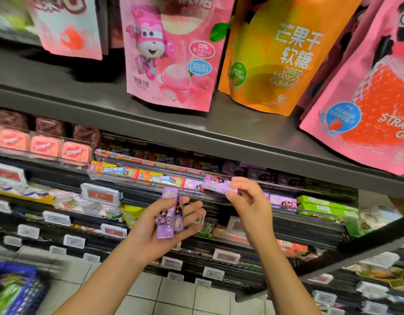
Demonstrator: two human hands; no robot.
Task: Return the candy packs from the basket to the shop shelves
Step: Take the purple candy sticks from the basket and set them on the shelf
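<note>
Two purple candy packs gripped in left hand; right hand pinching another purple pack at candy rack front edge; upper shelf pouch "DRIED MANGO GUMMY"

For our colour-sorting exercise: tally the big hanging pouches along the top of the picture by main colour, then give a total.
Pink pouches: 3
Orange pouch: 1
Total: 4
</note>
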